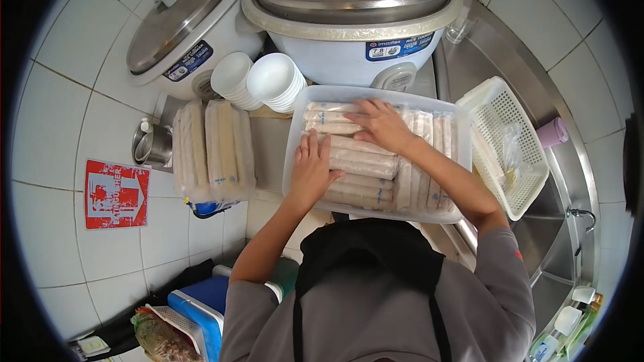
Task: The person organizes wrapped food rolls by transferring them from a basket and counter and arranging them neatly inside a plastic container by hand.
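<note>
A translucent plastic tub (289,167) holds several long, pale rolls in clear plastic wrap (362,163); what is inside the wrap I cannot make out. Some rolls lie crosswise on the left, while others run lengthwise on the right. My left hand (312,166) lies with fingers outstretched over the tub's left side, touching the wrapped rolls. Across the upper middle of the tub, my right hand (382,126) rests on the rolls, its fingers spread. More wrapped rolls (215,151) are stacked side by side to the left, outside the tub.
Two large rice cookers (342,43) stand behind the tub, with stacked white bowls (274,80) in front. On the right, a white perforated basket (523,174) holds plastic bags by a steel sink (557,221). A metal pot (155,145) sits at the left wall.
</note>
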`<action>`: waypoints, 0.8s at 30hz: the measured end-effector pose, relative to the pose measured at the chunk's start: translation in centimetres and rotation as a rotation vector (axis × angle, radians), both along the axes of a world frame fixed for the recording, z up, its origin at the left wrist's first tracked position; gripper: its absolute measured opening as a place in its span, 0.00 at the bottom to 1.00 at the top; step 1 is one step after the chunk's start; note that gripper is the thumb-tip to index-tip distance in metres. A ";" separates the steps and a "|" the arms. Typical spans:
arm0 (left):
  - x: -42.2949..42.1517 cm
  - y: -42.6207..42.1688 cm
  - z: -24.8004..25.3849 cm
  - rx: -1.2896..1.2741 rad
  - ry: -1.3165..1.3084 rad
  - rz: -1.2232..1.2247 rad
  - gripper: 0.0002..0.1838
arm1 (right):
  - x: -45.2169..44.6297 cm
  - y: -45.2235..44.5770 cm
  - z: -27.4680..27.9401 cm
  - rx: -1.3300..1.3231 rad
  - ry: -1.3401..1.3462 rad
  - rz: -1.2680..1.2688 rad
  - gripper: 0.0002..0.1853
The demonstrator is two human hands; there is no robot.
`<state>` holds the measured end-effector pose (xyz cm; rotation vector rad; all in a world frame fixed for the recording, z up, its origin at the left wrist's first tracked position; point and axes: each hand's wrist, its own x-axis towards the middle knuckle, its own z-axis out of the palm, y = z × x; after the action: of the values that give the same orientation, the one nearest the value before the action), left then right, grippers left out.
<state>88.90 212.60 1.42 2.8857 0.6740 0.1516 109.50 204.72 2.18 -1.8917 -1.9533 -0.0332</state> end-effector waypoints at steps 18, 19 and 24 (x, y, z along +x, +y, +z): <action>0.2 0.5 -1.9 -0.067 0.038 0.011 0.52 | 1.8 -7.0 2.8 0.086 0.049 0.053 0.28; 0.2 0.5 -1.9 -0.070 0.031 0.011 0.51 | 3.9 -8.2 3.8 0.157 0.208 -0.095 0.23; 0.4 0.7 -1.4 -0.118 0.055 0.028 0.48 | 19.3 -18.5 -3.7 -0.008 0.379 -0.912 0.16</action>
<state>89.29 213.25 0.02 2.7775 0.7089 0.0344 128.76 186.18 -1.52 -2.4083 -0.7486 0.0642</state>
